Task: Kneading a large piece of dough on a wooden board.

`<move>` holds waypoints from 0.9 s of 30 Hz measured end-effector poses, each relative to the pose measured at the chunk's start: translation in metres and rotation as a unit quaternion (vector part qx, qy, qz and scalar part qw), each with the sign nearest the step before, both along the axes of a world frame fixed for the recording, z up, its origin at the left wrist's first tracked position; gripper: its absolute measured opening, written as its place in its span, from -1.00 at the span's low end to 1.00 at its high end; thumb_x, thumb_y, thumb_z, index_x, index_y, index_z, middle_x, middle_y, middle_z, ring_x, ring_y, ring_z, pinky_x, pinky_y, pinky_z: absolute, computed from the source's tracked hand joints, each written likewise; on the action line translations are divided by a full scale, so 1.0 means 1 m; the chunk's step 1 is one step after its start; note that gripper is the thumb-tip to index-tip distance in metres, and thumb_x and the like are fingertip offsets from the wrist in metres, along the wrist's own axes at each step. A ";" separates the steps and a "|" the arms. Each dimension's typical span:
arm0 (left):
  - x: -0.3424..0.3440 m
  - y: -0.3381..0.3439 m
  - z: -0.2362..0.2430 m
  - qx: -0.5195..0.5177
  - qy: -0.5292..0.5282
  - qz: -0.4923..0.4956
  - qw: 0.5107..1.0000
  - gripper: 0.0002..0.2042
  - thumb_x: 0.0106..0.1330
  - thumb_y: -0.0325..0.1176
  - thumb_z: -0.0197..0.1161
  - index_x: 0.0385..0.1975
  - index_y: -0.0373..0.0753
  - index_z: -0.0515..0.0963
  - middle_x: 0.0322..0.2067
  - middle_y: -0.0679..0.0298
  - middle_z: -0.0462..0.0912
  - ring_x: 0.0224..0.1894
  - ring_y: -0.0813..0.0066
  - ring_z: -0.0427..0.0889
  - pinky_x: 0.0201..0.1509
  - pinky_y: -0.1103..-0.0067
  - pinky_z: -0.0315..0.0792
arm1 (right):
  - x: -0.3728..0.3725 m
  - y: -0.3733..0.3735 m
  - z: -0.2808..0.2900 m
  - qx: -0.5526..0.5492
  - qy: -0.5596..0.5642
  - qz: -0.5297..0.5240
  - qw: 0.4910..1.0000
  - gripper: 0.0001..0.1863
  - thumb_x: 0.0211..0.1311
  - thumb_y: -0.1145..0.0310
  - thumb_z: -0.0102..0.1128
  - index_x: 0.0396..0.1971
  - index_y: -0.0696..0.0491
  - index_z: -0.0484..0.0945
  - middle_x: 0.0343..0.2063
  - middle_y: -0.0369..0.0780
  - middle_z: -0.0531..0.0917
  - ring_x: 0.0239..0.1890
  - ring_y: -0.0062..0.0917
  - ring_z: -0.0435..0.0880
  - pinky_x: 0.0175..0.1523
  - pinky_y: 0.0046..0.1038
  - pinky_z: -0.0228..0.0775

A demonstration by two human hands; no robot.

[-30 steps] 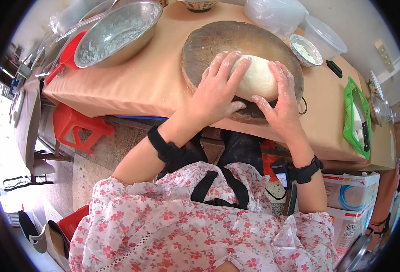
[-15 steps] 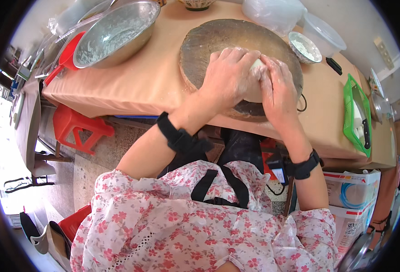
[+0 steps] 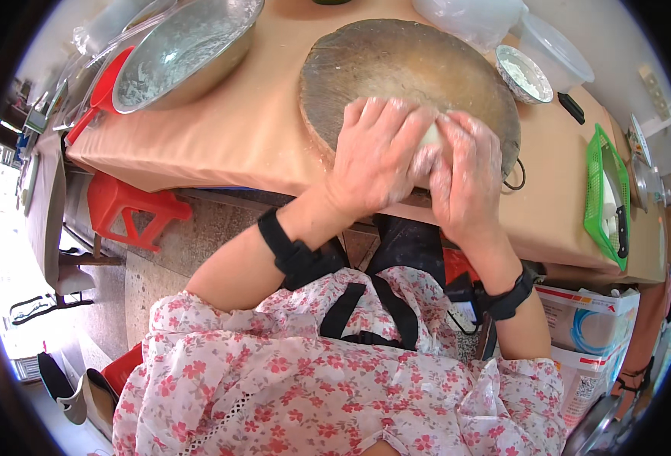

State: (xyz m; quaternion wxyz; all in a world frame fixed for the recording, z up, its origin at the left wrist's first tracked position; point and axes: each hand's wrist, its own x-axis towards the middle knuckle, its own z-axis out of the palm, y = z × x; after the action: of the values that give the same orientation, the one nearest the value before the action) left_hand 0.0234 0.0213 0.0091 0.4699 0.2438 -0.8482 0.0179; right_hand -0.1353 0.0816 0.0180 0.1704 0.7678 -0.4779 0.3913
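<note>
In the head view a round wooden board [image 3: 377, 61] dusted with flour lies on the cloth-covered table [image 3: 221, 144]. My left hand [image 3: 381, 156] and my right hand [image 3: 468, 171] are pressed side by side over a pale lump of dough [image 3: 432, 134] on the board's near part. Fingers of both hands are curled round the dough, hiding most of it. Flour coats my fingers. A small patterned bowl of white powder [image 3: 524, 72] stands just beyond the board's right side.
A steel basin [image 3: 183, 68] and red scoop [image 3: 107, 83] sit left. Plastic containers [image 3: 552, 49] stand at back right. A black object [image 3: 571, 108] lies nearby. A green basket [image 3: 605, 194] holds a black-handled knife [image 3: 622, 232]. A red stool [image 3: 134, 213] is below the table.
My hands have closed in over the dough, which showed plainly a second ago and is now mostly covered. My right hand's fingers have moved leftward, against my left hand.
</note>
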 end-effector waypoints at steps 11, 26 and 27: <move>-0.040 -0.081 0.012 0.194 -0.104 0.060 0.974 -0.69 0.46 -0.16 -0.08 -0.16 -0.22 0.55 -0.21 0.04 0.60 -0.10 -0.02 0.55 -0.01 0.21 0.43 | -0.030 -0.080 0.016 0.167 -0.126 -0.045 0.977 -0.68 0.34 0.23 -0.01 -0.10 0.11 0.59 -0.17 0.01 0.62 -0.09 -0.03 0.58 0.00 -0.11 0.41; 0.009 0.025 -0.009 -0.043 0.032 -0.026 0.998 -0.59 0.06 -0.24 0.26 -0.08 -0.25 0.49 -0.14 0.16 0.50 -0.18 0.19 0.47 0.01 0.29 0.27 | 0.004 0.033 -0.011 -0.010 0.022 -0.008 1.000 -0.49 0.16 0.31 0.12 0.13 0.18 0.41 0.09 0.00 0.43 0.08 -0.03 0.44 0.15 -0.07 0.28; 0.009 0.026 -0.009 -0.046 0.031 -0.029 0.998 -0.57 0.06 -0.23 0.26 -0.06 -0.25 0.48 -0.14 0.14 0.50 -0.18 0.19 0.47 0.00 0.29 0.27 | 0.004 0.034 -0.015 -0.017 0.027 -0.011 0.999 -0.48 0.16 0.30 0.12 0.13 0.18 0.41 0.10 0.00 0.43 0.09 -0.03 0.44 0.16 -0.07 0.27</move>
State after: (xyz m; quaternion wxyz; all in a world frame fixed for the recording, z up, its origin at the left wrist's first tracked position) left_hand 0.0328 0.0474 -0.0002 0.5072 0.1980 -0.8380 0.0355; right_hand -0.1316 0.1155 0.0035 0.2009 0.7698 -0.4746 0.3767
